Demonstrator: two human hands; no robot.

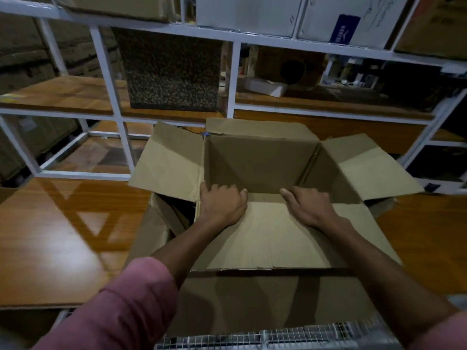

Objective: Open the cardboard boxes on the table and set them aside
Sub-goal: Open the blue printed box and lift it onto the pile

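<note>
Brown cardboard first: gripping the near rim of the cardboard box point(257, 160) with the left hand point(222, 203) and the right hand point(308, 205), fingers curled over the edge into the hollow, holding nothing else. Standing open on the wooden surface point(63, 223), directly ahead, and seemingly overlapping loose cardboard point(156, 223) on the left.

Risking, probably, a buckled wall or a torn fold if hauling by that one rim alone. Risking also a snag when setting aside, with wide flaps sticking out toward the loose cardboard and the white shelf rack point(106, 72) just behind. Possibly skidding too, judging by the glossy wood.

Counting outward: two hands; one open box, showing four flaps spread; one further piece of cardboard, whether a whole box impossible to tell; one speckled dark box point(171, 69) on the rack; two white cartons point(247, 13) above it.
</note>
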